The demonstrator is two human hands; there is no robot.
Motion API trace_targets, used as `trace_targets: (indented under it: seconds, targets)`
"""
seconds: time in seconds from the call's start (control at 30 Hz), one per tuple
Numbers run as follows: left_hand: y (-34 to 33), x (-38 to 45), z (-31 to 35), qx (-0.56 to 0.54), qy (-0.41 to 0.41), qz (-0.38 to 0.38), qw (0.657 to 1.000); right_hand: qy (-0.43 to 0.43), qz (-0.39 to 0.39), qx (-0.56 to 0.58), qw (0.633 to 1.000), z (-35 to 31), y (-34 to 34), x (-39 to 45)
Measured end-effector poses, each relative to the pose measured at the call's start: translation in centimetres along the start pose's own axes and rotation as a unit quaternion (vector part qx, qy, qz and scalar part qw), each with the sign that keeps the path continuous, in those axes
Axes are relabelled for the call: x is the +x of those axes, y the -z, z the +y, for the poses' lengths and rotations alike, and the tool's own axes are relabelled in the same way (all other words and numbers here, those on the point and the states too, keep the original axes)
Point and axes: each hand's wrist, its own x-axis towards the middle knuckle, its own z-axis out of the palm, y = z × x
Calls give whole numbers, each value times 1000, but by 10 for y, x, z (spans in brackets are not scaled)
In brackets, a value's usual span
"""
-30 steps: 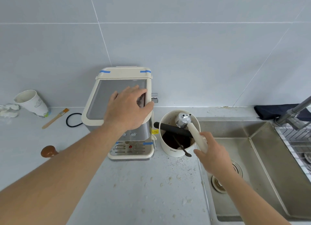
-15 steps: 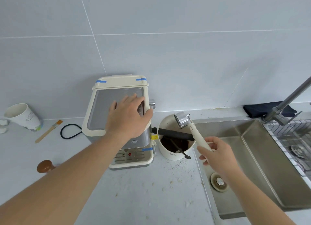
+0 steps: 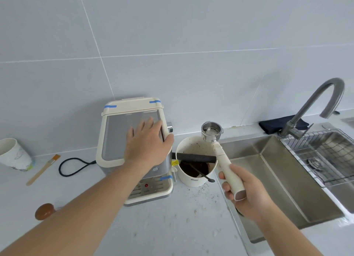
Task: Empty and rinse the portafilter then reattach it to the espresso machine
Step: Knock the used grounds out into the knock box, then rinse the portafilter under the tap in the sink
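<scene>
Now the right hand (image 3: 247, 194) grips the portafilter (image 3: 220, 150), handle running near-to-far, tap (image 3: 314, 106) far right; left hand (image 3: 147, 141) flat, open, on the espresso machine (image 3: 134, 150).

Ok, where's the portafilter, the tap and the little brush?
portafilter (image 3: 211, 130), head view, on its metal basket.
tap (image 3: 323, 90), head view, on the curved spout.
brush (image 3: 41, 170), head view, on the wooden handle.
</scene>
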Motion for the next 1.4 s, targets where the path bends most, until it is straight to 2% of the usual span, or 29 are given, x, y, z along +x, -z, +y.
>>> trace_targets:
  seconds: [0.23,0.37,0.5,0.57,0.67,0.9,1.03,1.27,1.4]
  targets:
    - [2,2,-3,-26,-6,-7,1000,3,-2,-8,1000,-5,-11,-33]
    - [9,-3,-6,-132,-6,-11,991,31,0,-33,999,-4,-11,-48]
    - [23,-14,-4,-349,36,9,936,72,-13,-18,997,-6,-11,-58]
    - [28,-27,3,-402,15,16,915,82,-24,-23,996,-9,-9,-63]
    - [26,-48,22,-470,-11,-25,882,94,-20,-27,995,-15,-6,-68]
    - [6,-72,80,-578,35,-83,811,99,-44,-10,994,-38,23,-74]
    - [-7,-72,135,-595,39,-125,793,88,-62,-15,994,-60,52,-75]
    - [-33,-61,244,-647,103,-172,735,87,-79,-10,993,-96,113,-69]
    - [-51,-53,294,-651,123,-178,728,93,-79,-20,992,-111,150,-62]
